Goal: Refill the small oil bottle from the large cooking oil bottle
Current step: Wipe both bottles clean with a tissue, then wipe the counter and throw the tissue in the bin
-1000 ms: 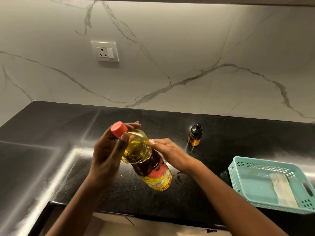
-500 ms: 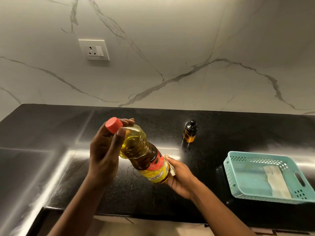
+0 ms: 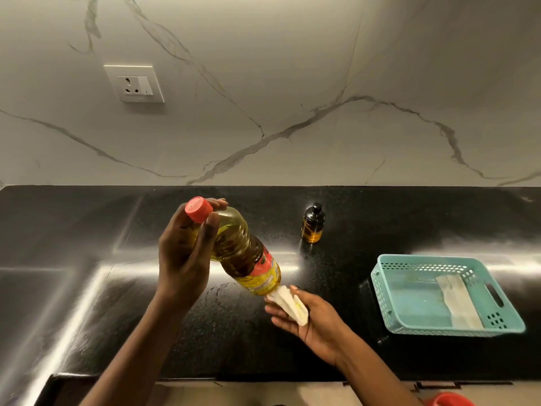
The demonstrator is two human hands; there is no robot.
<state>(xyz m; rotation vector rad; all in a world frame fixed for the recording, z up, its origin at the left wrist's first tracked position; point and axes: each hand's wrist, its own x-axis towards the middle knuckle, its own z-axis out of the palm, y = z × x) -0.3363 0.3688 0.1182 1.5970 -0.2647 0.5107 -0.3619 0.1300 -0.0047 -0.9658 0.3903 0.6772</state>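
My left hand [image 3: 184, 253] grips the large cooking oil bottle [image 3: 243, 253] around its neck, just below the red cap [image 3: 198, 209], which is on. The bottle is tilted, base down to the right, above the black counter [image 3: 87, 230]. My right hand [image 3: 310, 320] is just under the bottle's base and holds a folded white tissue [image 3: 289, 303] against its palm; the tissue's tip touches the base. The small amber oil bottle [image 3: 313, 224] with a black cap stands upright on the counter, behind and to the right of the big bottle.
A teal plastic basket [image 3: 380, 288] with a strip of paper inside sits on the counter at the right. A wall socket [image 3: 134, 83] is on the marble backsplash. A red object [image 3: 448, 399] shows at the bottom edge. The counter's front edge runs below my arms.
My right hand slid with the tissue from the bottle's shoulder down along its side to just below the base. My left hand kept its grip on the neck.
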